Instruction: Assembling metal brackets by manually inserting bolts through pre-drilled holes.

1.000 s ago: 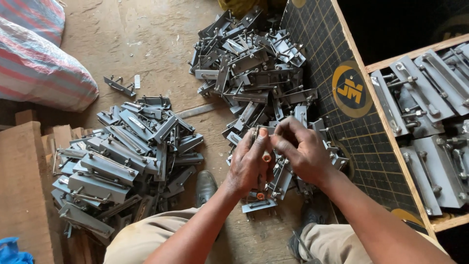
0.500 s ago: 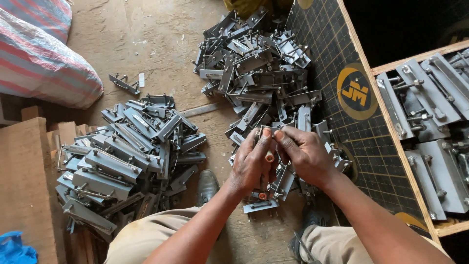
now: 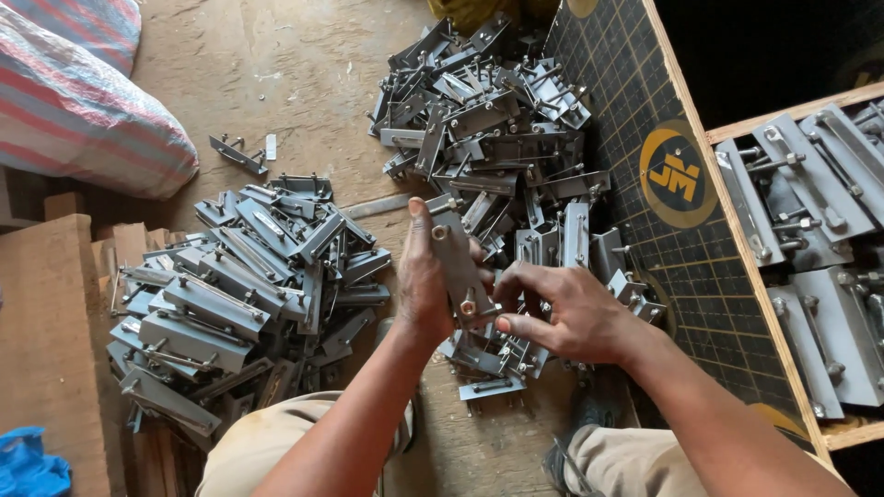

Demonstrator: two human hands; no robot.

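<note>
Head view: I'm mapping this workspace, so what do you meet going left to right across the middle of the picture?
Wooden board → left pile of metal brackets → left hand holding a metal plate → right hand at the plate's bolt → dark gridded panel → wooden crate of brackets.

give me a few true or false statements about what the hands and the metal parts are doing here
1. The left hand holds a flat grey metal bracket plate upright. True.
2. The right hand rests on the striped woven sack. False: its fingertips are at the nut at the plate's lower end.
3. A heap of grey metal brackets lies left of the hands. True.
4. The wooden-framed crate on the right holds blue cloth. False: it holds grey metal plates with bolts.
5. The dark gridded board lies left of the sack. False: it stands on the right, beside the crate.
</note>
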